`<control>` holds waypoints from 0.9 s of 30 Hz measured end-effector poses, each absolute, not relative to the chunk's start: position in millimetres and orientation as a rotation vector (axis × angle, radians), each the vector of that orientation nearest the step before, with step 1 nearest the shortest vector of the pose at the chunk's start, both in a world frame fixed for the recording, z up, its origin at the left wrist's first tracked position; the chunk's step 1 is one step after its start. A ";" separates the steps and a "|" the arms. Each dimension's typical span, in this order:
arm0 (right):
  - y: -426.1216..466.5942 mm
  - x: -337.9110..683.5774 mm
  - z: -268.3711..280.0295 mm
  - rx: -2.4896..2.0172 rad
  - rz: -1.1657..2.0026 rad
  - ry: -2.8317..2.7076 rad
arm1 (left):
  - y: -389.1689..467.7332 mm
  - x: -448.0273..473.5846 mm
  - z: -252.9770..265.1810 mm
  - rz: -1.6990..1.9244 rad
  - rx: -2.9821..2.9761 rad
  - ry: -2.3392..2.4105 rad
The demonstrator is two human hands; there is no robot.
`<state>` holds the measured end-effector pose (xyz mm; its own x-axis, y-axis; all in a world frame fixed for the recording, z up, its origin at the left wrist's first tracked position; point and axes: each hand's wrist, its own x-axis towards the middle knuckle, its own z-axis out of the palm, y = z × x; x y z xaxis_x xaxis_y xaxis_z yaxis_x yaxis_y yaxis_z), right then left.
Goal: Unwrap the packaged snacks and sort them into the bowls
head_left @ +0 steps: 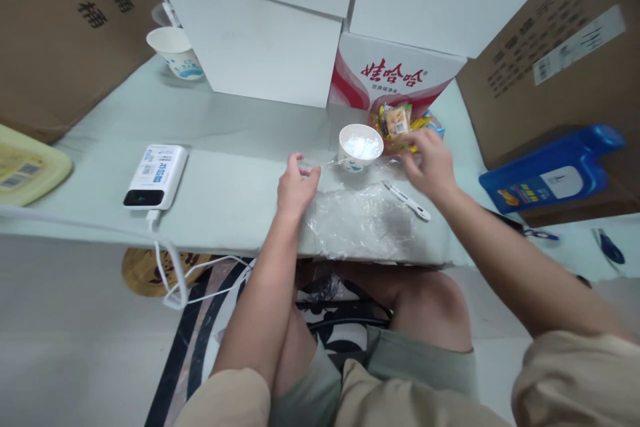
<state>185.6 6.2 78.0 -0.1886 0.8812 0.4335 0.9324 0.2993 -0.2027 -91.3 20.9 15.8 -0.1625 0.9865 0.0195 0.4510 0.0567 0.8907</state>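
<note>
A crinkled sheet of clear plastic film (357, 220) lies on the pale table, one side lifted towards both hands. My left hand (296, 188) has its thumb and fingers curled at the film's left edge. Slightly blurred, my right hand (431, 163) pinches the raised edge on the other side. Just behind the film stands a white paper cup (354, 163) with clear, crumpled-looking material inside. A white utility knife (407, 201) rests beside the film, below my right hand. Beyond that hand is a bowl (376, 115) of wrapped snacks (396, 121), partly hidden.
White boxes (270, 47) line the back, with a red-and-white carton (395, 70) among them. At left are a power bank (156, 177) with a white cable (177, 273) and another paper cup (176, 53). A blue bottle (550, 170) leans against a cardboard box (565, 67) at right.
</note>
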 end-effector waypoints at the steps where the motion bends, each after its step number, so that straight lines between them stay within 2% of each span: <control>1: -18.6 180.6 68.6 -1.506 -0.058 -2.196 | 20.6 -93.9 15.3 1.085 1.473 1.703; 3: -66.8 174.6 46.6 -1.368 0.101 -2.365 | 16.1 -100.9 17.3 1.185 1.554 1.739; 6: -122.1 178.5 17.1 -1.430 0.219 -2.404 | -4.1 -114.0 25.8 1.206 1.849 1.582; 10: -156.1 197.7 -2.8 -1.607 0.236 -2.396 | -46.8 -121.2 31.2 0.565 2.306 1.005; 12: -162.8 205.3 -6.4 -1.643 0.244 -2.365 | -64.3 -118.2 29.1 0.278 2.368 0.987; 14: -168.1 209.6 -6.9 -1.625 0.276 -2.329 | -75.8 -114.2 27.0 0.170 2.394 1.067; 21: -198.6 212.7 7.2 -1.520 0.289 -2.113 | -108.1 -120.7 35.0 0.511 2.252 1.065; 27: -220.7 221.9 15.7 -1.493 0.414 -1.820 | -132.9 -117.7 31.4 0.524 2.172 1.093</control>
<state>221.9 -220.7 15.7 -0.0554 0.9414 0.3327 0.7052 0.2728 -0.6544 -117.7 -132.9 31.4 0.5739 0.8165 0.0623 0.5602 -0.4470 0.6974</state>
